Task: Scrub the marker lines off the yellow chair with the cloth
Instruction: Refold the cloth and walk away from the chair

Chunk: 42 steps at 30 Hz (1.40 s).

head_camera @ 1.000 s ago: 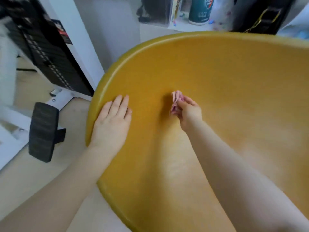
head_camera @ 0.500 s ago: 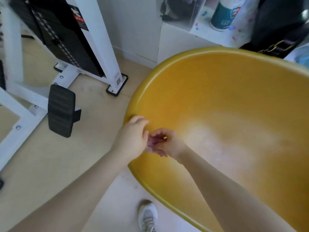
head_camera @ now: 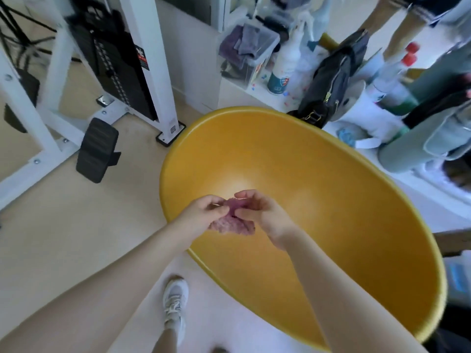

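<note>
Above the yellow chair [head_camera: 318, 174], left hand [head_camera: 204, 215] and right hand [head_camera: 262, 212] both pinch the pink cloth [head_camera: 230, 224] hanging between their grips.

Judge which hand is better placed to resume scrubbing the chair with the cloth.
Right, probably. Both hands pinch the cloth, but the right hand sits over the chair seat, while the left hand is at its rim, suited to bracing.

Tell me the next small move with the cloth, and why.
Probably bunch the pink cloth into the right hand and press it back onto the yellow chair. Both hands, the left hand included, pinch the cloth above the seat, part of it hanging loose, so nothing is scrubbing. No marker lines are visible.
</note>
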Each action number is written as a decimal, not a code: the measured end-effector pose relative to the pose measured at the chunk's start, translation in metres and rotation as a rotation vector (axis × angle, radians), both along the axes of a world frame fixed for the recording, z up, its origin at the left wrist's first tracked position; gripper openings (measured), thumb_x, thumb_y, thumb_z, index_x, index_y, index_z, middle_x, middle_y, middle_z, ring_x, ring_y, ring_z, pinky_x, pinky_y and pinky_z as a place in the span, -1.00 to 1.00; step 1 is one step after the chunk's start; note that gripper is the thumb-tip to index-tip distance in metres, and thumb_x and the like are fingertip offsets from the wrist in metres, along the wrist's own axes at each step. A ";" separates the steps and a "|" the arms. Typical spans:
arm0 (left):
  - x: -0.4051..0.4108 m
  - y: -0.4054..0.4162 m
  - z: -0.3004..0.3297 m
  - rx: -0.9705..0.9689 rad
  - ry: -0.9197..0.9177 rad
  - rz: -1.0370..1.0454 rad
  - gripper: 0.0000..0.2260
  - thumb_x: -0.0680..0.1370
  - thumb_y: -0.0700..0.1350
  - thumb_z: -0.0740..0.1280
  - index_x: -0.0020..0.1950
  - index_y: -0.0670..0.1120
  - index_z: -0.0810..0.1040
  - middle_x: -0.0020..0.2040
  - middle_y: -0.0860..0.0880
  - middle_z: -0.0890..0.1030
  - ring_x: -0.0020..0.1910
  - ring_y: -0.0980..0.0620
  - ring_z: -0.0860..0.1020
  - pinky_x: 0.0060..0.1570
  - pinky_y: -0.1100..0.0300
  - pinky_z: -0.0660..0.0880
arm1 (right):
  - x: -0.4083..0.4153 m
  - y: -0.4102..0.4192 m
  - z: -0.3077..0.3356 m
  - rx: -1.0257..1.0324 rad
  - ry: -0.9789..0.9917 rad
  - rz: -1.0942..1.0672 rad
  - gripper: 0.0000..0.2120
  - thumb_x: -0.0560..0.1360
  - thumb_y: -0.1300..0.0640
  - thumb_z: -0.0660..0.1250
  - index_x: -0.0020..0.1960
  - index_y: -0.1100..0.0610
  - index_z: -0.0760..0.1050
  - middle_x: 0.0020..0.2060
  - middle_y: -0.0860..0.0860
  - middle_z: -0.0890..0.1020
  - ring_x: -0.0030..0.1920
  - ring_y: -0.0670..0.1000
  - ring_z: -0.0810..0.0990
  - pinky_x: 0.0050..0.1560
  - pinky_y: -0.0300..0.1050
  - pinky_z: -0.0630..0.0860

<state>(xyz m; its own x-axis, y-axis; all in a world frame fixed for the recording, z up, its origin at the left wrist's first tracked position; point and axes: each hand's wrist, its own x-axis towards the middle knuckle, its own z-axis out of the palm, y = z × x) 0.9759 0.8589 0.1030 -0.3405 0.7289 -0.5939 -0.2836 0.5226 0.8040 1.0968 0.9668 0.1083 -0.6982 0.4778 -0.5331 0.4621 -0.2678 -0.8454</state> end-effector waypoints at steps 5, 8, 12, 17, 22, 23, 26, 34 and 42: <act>0.043 -0.071 0.055 0.030 0.087 -0.020 -0.92 0.56 -0.30 0.25 0.05 -0.24 0.46 -0.48 -0.04 0.51 -0.56 0.15 0.45 -0.50 0.35 0.39 | 0.039 -0.048 0.063 0.173 -0.145 0.241 -0.71 0.37 0.50 0.31 0.04 0.29 0.42 -0.44 0.01 0.56 -0.56 -0.16 0.49 -0.46 -0.37 0.44; 0.051 -0.121 0.090 0.007 0.113 0.021 -0.84 0.56 -0.25 0.28 0.12 -0.26 0.49 -0.33 -0.13 0.51 -0.46 0.10 0.47 -0.48 0.36 0.39 | 0.037 -0.079 0.106 0.152 -0.117 0.428 -0.82 0.38 0.46 0.33 -0.10 0.24 0.51 -0.43 0.04 0.54 -0.56 -0.20 0.48 -0.48 -0.39 0.41; 0.040 -0.206 0.132 -0.001 0.125 0.120 -0.79 0.54 -0.23 0.31 0.13 -0.28 0.56 -0.22 -0.22 0.54 -0.32 -0.02 0.48 -0.40 0.32 0.44 | 0.009 -0.135 0.135 0.125 -0.042 0.630 -0.83 0.39 0.40 0.36 -0.21 0.14 0.51 -0.33 0.06 0.55 -0.33 -0.06 0.52 -0.24 -0.27 0.45; 0.023 -0.329 0.161 0.014 0.160 0.386 -0.92 0.54 -0.24 0.31 -0.06 -0.11 0.58 -0.31 -0.05 0.53 -0.41 0.13 0.50 -0.30 0.30 0.54 | -0.045 -0.242 0.147 -0.080 0.015 0.730 -0.89 0.49 0.37 0.26 0.00 0.24 0.46 -0.11 0.14 0.55 -0.08 0.10 0.53 -0.12 -0.19 0.53; 0.005 -0.458 0.168 0.100 0.036 0.447 -0.81 0.47 -0.13 0.37 0.02 -0.19 0.53 -0.16 -0.08 0.66 -0.16 0.02 0.63 -0.05 0.24 0.55 | -0.103 -0.359 0.159 -0.160 0.007 0.856 -0.90 0.53 0.28 0.23 0.00 0.19 0.50 -0.13 0.09 0.60 -0.13 0.02 0.55 -0.05 -0.15 0.51; 0.000 -0.484 0.168 0.105 0.043 0.485 -0.79 0.45 -0.11 0.37 0.01 -0.19 0.52 -0.14 -0.08 0.66 -0.11 0.01 0.63 0.00 0.24 0.54 | -0.116 -0.383 0.159 -0.187 0.010 0.859 -0.90 0.54 0.26 0.24 0.03 0.20 0.50 -0.13 0.10 0.59 -0.14 0.02 0.55 -0.07 -0.14 0.50; -0.024 -0.556 0.166 0.102 0.087 0.639 -0.95 0.55 -0.19 0.30 -0.02 -0.15 0.48 -0.15 -0.08 0.63 -0.10 -0.04 0.59 0.11 0.15 0.49 | -0.157 -0.460 0.153 -0.207 0.008 0.877 -0.78 0.55 0.15 0.24 0.12 0.24 0.52 -0.06 0.18 0.55 -0.08 0.11 0.51 -0.04 -0.06 0.46; -0.108 -0.739 0.178 0.021 0.212 0.840 -0.88 0.56 -0.28 0.26 -0.07 -0.06 0.44 -0.19 -0.11 0.58 -0.24 -0.02 0.56 -0.02 0.15 0.53 | -0.255 -0.650 0.158 -0.247 0.079 0.959 -0.77 0.55 0.08 0.23 0.11 0.19 0.48 -0.05 0.17 0.51 -0.07 0.13 0.51 0.01 0.05 0.47; -0.206 -0.842 0.175 0.051 0.238 0.924 -0.85 0.55 -0.34 0.25 -0.12 -0.10 0.42 -0.22 -0.08 0.56 -0.40 0.14 0.57 -0.26 0.32 0.55 | -0.368 -0.753 0.159 -0.176 0.105 1.056 -0.81 0.56 0.33 0.14 -0.03 0.16 0.51 -0.27 0.08 0.56 -0.23 0.07 0.51 -0.14 -0.11 0.48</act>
